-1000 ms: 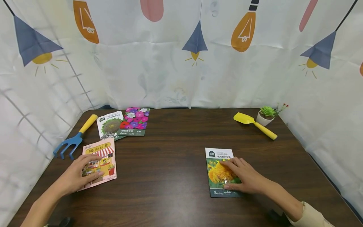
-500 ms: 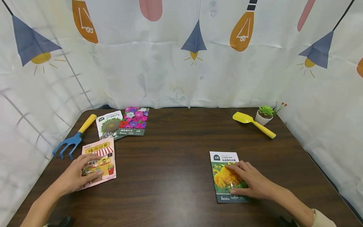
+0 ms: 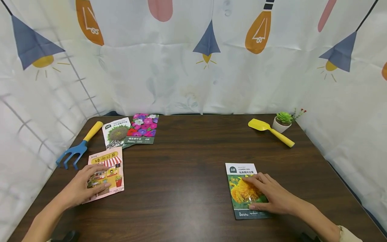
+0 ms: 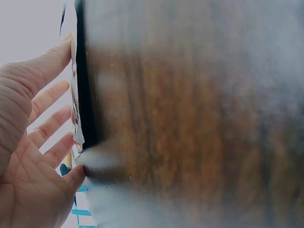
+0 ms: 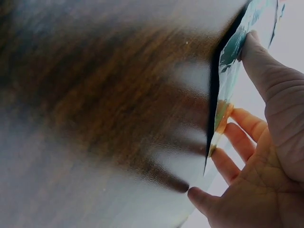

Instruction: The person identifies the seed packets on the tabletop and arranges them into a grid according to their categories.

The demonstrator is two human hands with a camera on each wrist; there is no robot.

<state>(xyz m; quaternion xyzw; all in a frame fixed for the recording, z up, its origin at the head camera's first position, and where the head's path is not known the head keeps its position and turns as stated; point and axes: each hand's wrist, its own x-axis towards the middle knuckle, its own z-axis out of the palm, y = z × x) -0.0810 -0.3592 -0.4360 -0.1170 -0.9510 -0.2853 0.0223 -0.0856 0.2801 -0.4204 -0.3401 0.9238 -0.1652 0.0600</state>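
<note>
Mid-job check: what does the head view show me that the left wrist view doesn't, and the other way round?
Only the head view: the right grip on the teddy bear sunflower seed packet, the yellow trowel, the potted succulent and the petunia seed packet.

Only the left wrist view: the palm side of the left grip, and the pink packet nearly edge-on, with a dark band beside that edge.

Both: the left grip's fingers at the pink packet, the brown tabletop, and the blue garden fork, just slivers in the wrist view.
</note>
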